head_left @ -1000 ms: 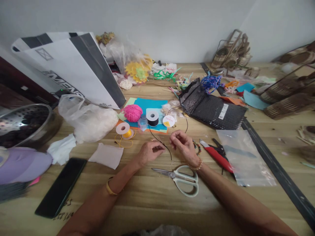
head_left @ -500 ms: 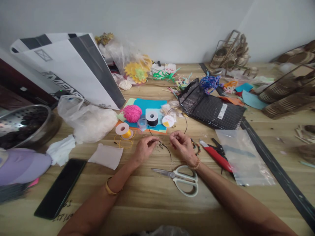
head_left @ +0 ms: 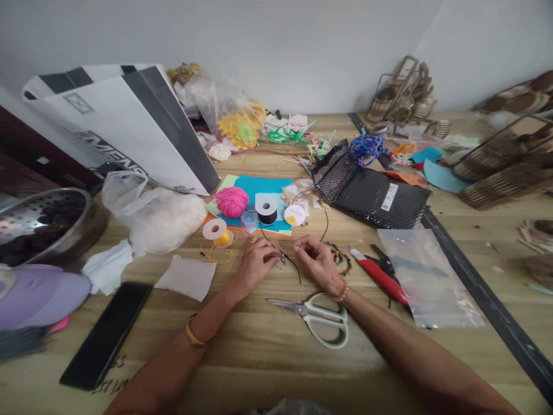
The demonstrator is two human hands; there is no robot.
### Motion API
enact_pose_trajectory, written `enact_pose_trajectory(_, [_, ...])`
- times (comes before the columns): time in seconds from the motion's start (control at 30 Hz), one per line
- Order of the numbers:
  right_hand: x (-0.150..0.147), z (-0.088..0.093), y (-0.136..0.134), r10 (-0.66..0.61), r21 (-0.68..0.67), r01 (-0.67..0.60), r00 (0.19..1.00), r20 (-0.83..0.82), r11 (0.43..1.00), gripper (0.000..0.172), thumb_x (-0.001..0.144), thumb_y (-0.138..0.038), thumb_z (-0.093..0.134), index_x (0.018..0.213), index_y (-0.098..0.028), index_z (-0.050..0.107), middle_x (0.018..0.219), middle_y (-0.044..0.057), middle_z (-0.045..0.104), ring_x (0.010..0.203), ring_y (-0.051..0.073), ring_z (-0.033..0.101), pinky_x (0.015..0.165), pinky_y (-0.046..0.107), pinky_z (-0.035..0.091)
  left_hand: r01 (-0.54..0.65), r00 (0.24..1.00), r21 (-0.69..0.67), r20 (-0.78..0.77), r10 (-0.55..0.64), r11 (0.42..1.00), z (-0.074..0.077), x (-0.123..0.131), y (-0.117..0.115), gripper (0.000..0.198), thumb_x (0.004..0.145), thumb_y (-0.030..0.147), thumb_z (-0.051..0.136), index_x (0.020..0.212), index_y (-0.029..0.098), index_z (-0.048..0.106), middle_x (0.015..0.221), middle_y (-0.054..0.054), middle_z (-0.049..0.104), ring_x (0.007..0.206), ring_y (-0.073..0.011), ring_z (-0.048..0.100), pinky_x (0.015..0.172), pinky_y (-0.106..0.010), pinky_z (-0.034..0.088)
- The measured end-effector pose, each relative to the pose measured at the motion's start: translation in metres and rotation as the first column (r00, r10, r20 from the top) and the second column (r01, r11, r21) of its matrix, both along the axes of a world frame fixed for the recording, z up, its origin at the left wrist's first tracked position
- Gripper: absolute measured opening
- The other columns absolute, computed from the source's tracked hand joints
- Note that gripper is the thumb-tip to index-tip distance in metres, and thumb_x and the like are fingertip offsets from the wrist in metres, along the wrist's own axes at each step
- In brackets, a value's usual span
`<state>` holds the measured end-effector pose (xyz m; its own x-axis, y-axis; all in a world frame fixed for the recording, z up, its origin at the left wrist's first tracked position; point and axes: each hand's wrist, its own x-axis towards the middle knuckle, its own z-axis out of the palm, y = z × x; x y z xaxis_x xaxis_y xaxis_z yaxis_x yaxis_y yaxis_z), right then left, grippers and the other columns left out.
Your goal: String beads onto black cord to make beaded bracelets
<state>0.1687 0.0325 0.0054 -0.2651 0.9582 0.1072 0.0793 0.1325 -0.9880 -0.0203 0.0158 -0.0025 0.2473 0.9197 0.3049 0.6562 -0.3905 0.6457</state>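
My left hand (head_left: 258,260) is closed in a pinch at the table, its fingertips on a thin black cord (head_left: 294,267). The cord's short end curves down to the right of those fingers. Small metallic beads (head_left: 283,258) lie close to the fingertips, blurred. My right hand (head_left: 317,262) is also pinched, a little apart from the left; whatever its fingertips hold is too small to make out. By the right wrist rests a multicoloured beaded bracelet (head_left: 344,265). Scissors (head_left: 309,311) with pale handles lie below the hands. A spool of black cord (head_left: 266,213) stands behind them.
Yellow cord spool (head_left: 216,231), pink yarn ball (head_left: 232,202) and round white-labelled spool (head_left: 294,215) stand behind. Red-handled pliers (head_left: 382,276) and a clear plastic bag (head_left: 425,276) lie right. A phone (head_left: 106,334) and a white packet (head_left: 186,278) are left; a black bubble mailer (head_left: 374,196) sits behind.
My right hand has shifted slightly left and down, uncovering more of the beaded bracelet. My left fingers have curled a little more at the cord.
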Motion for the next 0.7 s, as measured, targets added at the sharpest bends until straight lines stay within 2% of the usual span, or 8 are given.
enact_pose_trajectory(0.27, [0.000,-0.006,-0.001,0.027,0.003,-0.027,0.999,0.038,1.000,0.029,0.086,-0.045,0.057,0.080,-0.017,0.058,0.061,-0.002,0.052,0.052,0.010,0.043,0.048,0.022,0.034,0.012,0.997,0.027,-0.080,-0.010,1.000,0.000,0.005,-0.002,0.007,0.080,0.014,0.067,0.077,0.018,0.072,0.077,-0.004,0.067,0.080,-0.0193,0.057,0.079,-0.035,0.044])
enact_pose_trajectory(0.33, [0.000,-0.005,-0.002,0.038,0.022,-0.040,0.998,0.056,0.999,0.029,0.087,-0.044,0.055,0.081,-0.016,0.058,0.061,-0.002,0.052,0.053,0.010,0.043,0.048,0.022,0.034,-0.016,1.000,-0.002,-0.025,0.016,1.000,0.003,0.005,-0.002,0.008,0.079,0.014,0.067,0.074,0.018,0.071,0.076,-0.004,0.067,0.079,-0.0193,0.058,0.079,-0.035,0.044])
enact_pose_trajectory(0.43, [0.001,-0.004,-0.002,0.052,0.080,-0.061,0.992,0.112,0.995,0.028,0.089,-0.042,0.053,0.080,-0.016,0.059,0.061,-0.002,0.053,0.052,0.010,0.042,0.048,0.022,0.034,-0.094,0.980,-0.096,0.168,0.110,0.991,0.009,0.004,0.000,0.006,0.077,0.015,0.068,0.072,0.017,0.071,0.073,-0.004,0.069,0.076,-0.0186,0.060,0.078,-0.033,0.045])
enact_pose_trajectory(0.5, [0.001,-0.002,-0.001,0.054,0.143,-0.076,0.987,0.153,0.987,0.026,0.090,-0.039,0.053,0.079,-0.016,0.061,0.065,0.000,0.056,0.055,0.011,0.045,0.050,0.022,0.035,-0.137,0.920,-0.214,0.335,0.204,0.967,0.012,0.003,0.001,0.006,0.076,0.020,0.068,0.072,0.017,0.071,0.073,-0.003,0.070,0.073,-0.0178,0.061,0.075,-0.031,0.046])
enact_pose_trajectory(0.57, [0.002,-0.002,-0.001,0.058,0.209,-0.093,0.984,0.171,0.973,0.023,0.090,-0.036,0.054,0.080,-0.016,0.062,0.072,0.002,0.060,0.063,0.013,0.051,0.055,0.023,0.039,-0.129,0.825,-0.353,0.480,0.298,0.927,0.013,0.002,0.002,0.010,0.074,0.026,0.070,0.072,0.017,0.072,0.073,-0.002,0.071,0.071,-0.0164,0.061,0.071,-0.029,0.046])
enact_pose_trajectory(0.7, [0.002,-0.004,0.000,0.079,0.257,-0.119,0.984,0.161,0.959,0.019,0.090,-0.033,0.056,0.081,-0.017,0.063,0.076,0.004,0.062,0.068,0.015,0.055,0.059,0.024,0.042,0.038,0.655,-0.525,0.655,0.376,0.850,0.008,0.003,0.001,0.016,0.068,0.031,0.076,0.072,0.016,0.073,0.066,0.000,0.067,0.063,-0.0118,0.055,0.066,-0.025,0.043])
